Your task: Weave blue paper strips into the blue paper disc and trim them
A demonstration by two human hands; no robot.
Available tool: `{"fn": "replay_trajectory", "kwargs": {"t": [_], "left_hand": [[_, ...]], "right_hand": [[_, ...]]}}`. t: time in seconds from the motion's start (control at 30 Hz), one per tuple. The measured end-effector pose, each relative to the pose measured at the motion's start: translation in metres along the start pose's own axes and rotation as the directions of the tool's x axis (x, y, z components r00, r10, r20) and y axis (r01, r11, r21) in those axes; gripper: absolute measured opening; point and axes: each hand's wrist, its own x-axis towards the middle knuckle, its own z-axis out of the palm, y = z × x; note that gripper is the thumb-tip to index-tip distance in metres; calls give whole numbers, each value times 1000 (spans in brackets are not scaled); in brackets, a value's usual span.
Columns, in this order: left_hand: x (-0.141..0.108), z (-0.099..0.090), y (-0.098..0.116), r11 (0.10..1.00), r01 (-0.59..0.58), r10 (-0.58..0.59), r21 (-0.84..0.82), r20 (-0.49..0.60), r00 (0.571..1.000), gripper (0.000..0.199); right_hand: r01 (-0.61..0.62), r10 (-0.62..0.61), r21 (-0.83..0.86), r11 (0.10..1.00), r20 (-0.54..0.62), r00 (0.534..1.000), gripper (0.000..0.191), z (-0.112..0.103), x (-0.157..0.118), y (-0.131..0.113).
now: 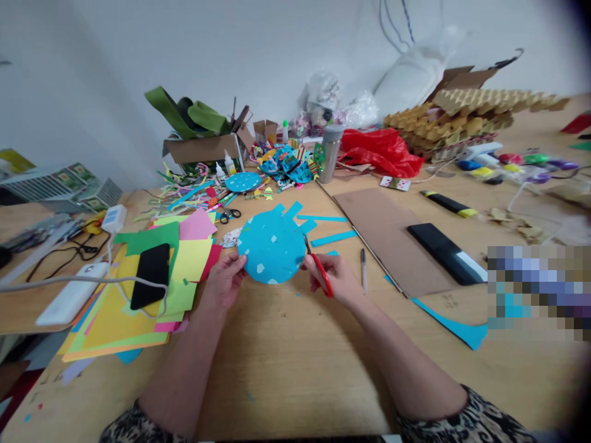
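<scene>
Here we are with both hands apart over the near part of the table [286,351]: our left hand [226,278] pinches the left edge of the blue disc [268,261], thumb on top, and our right hand [336,277] is wrapped round the red-handled scissors [324,277], blades upright at the disc's right edge. Whether our right fingers also touch the disc, we cannot tell.

The disc sits between our hands, pale patches on its face. We judge it light, probably paper or thin card: flat enough to hold by the rim, but easy to crease, so a soft pinch at the edge, clear of the blades, suits it best. The scissors look firmer, best gripped by the loops.

Just beyond, we see loose blue strips [333,238]; to the right, a pen [364,269] and brown cardboard [385,237]; to the left, coloured paper sheets [190,255] under a black phone [151,274]. Further back stands a steel flask [330,159].
</scene>
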Motion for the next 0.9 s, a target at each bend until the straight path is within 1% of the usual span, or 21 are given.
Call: {"fn": "replay_trajectory", "kwargs": {"t": [0.17,0.3,0.43,0.67,0.9], "left_hand": [[-2,3,2,1000,8,-8,0,-15,1000,29],[-3,4,4,1000,0,1,7,-24,1000,30],[-3,4,4,1000,-8,8,21,-28,1000,30],[-5,3,1,998,-15,16,65,-29,999,30],[-5,4,3,998,-20,23,64,-45,999,32]], "right_hand": [[2,-3,6,1000,8,1000,51,-1,1,5],[7,-7,5,1000,-19,1000,52,-2,0,2],[-19,18,-20,1000,-32,999,54,-2,-1,-2],[-16,16,-2,1000,-20,1000,53,-2,-1,-2],[-19,19,2,1000,5,1000,56,-4,-2,-5]]}}
